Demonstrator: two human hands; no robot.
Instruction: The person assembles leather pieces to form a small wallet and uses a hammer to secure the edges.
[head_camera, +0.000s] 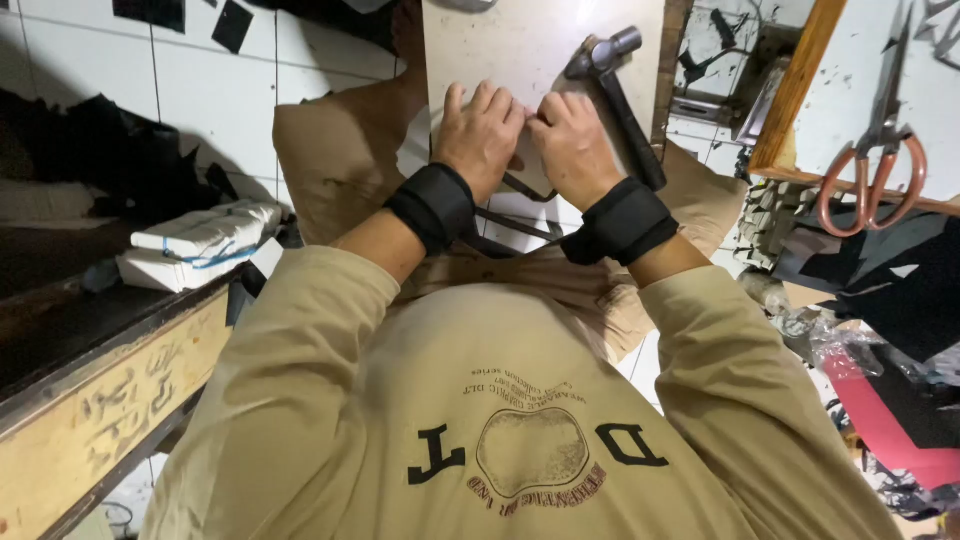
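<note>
Left hand (480, 135): palm down, fingers curled and pressed flat on a pale board (520, 50) lying across the lap; grasps nothing that shows. Black wrist band (432, 207) on the forearm.

Right hand (572, 145): knuckles up, fingers bent, touching the left hand at the fingertips; whether it pinches something small underneath cannot be told. Matching black band (620, 222).

Hammer (620, 95): metal head, dark handle, lying loose on the board just beside the right hand.

Scissors (875, 165): copper-coloured handles, hanging well apart to the right.

Wrapped white bundles (200, 245): on the dark counter (70, 320) at left.
</note>
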